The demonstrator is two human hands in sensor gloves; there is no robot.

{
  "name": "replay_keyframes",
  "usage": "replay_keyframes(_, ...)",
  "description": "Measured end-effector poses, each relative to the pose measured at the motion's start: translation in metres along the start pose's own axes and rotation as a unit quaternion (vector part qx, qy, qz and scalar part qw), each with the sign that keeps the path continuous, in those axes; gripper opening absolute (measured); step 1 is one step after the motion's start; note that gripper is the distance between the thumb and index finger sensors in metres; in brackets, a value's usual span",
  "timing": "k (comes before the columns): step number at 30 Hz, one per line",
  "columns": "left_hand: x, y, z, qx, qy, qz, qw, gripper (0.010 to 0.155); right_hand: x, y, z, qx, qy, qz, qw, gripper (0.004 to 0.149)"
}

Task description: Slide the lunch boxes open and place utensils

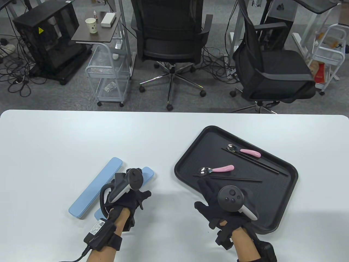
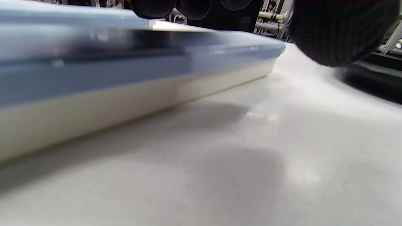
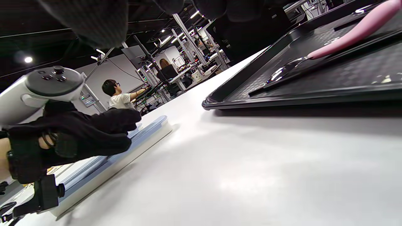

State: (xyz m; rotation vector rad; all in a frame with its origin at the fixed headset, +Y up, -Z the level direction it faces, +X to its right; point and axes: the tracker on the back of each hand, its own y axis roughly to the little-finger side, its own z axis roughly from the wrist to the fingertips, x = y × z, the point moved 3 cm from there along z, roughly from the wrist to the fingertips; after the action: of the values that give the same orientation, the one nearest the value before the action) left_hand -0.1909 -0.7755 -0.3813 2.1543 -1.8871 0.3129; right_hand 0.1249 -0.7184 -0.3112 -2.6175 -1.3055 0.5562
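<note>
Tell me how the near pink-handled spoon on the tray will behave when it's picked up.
The spoon looks small and rigid, so probably light and stiff. Its shiny metal bowl may be slippery. It lies flat on the tray beside a chopstick, so gloved fingers may nudge that too.

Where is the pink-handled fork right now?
In the table view, the pink-handled fork lies near the black tray's left edge, just beyond the right hand's fingertips.

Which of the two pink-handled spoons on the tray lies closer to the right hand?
The spoon near the tray's front-left, just beyond the right hand. The other spoon lies farther back, toward the tray's far edge.
</note>
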Motion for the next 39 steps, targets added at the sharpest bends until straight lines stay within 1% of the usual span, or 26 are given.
replay_keyframes(4, 0.008, 0.000, 0.006, -0.011, 0.008, 0.011, 1.000, 0.094, 0.003, 0.003, -0.001, -0.003, 0.005, 0.003, 1.000, 0.076)
replay_keyframes(8, 0.010, 0.001, 0.009, -0.026, 0.009, 0.020, 0.999, 0.094, 0.005, 0.005, -0.001, -0.005, 0.007, 0.004, 1.000, 0.076)
replay_keyframes(11, 0.012, 0.005, 0.012, -0.043, 0.015, 0.025, 0.999, 0.088, 0.005, 0.005, -0.001, -0.005, 0.008, 0.003, 1.000, 0.076)
replay_keyframes(14, 0.014, 0.008, 0.013, -0.057, 0.006, 0.030, 0.998, 0.083, 0.005, 0.005, -0.001, -0.006, 0.007, 0.004, 1.000, 0.076)
replay_keyframes(19, 0.013, 0.003, 0.012, -0.051, -0.012, 0.035, 0.998, 0.082, 0.006, 0.006, -0.002, -0.006, 0.009, 0.005, 1.000, 0.076)
replay_keyframes(22, 0.011, -0.002, 0.007, -0.031, -0.019, 0.029, 0.999, 0.082, 0.006, 0.006, -0.002, -0.007, 0.009, 0.005, 1.000, 0.076)
replay_keyframes(26, -0.001, -0.011, -0.008, 0.013, -0.048, 0.013, 0.999, 0.081, 0.007, 0.006, -0.002, -0.007, 0.009, 0.004, 1.000, 0.076)
replay_keyframes(32, -0.023, -0.028, -0.050, 0.106, -0.093, -0.002, 0.990, 0.080, 0.003, 0.002, -0.001, 0.000, 0.002, -0.002, 1.000, 0.079)
replay_keyframes(36, -0.028, -0.035, -0.080, 0.169, -0.108, -0.006, 0.980, 0.080, 0.000, -0.005, 0.000, 0.016, -0.005, -0.002, 1.000, 0.083)
replay_keyframes(39, -0.027, -0.038, -0.096, 0.198, -0.118, -0.001, 0.973, 0.080, -0.004, -0.012, 0.001, 0.034, -0.014, 0.003, 0.999, 0.086)
